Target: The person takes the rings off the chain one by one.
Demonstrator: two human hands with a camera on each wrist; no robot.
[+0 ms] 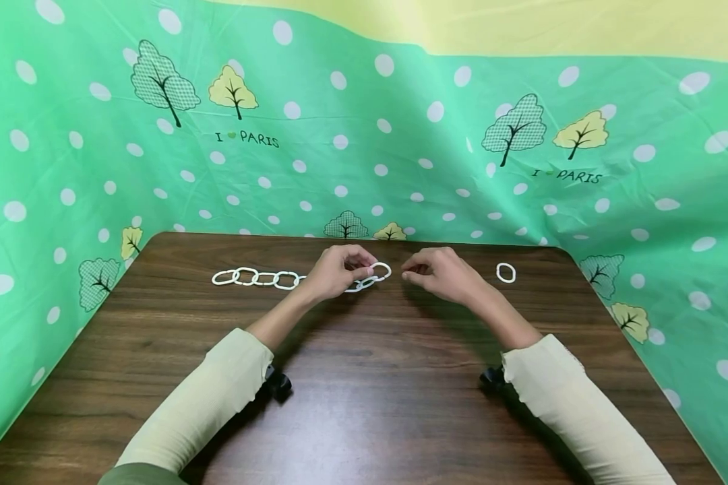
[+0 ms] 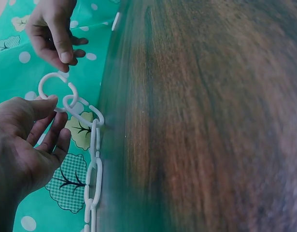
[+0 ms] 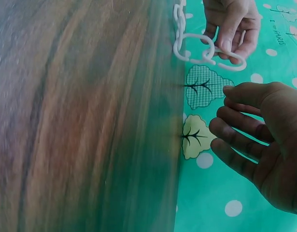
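My left hand [image 1: 332,273] pinches a white plastic link [image 2: 44,83] between thumb and fingers. It is the end link of a white chain [image 1: 286,280], which runs leftward along the far part of the table; the hand hides its middle in the head view. A gap shows in the held link's ring, and the neighbouring link [image 2: 72,104] hangs through it. To the right, my right hand [image 1: 445,273] hovers a short way from the held link, fingers loosely bent. Nothing sits between its thumb and fingers [image 3: 235,133] in the right wrist view.
One loose white link [image 1: 506,273] lies on the brown wooden table [image 1: 388,404], right of my right hand. Behind the table's far edge hangs a green dotted cloth [image 1: 364,121] printed with trees. Black wrist devices [image 1: 278,384] sit under both sleeves.
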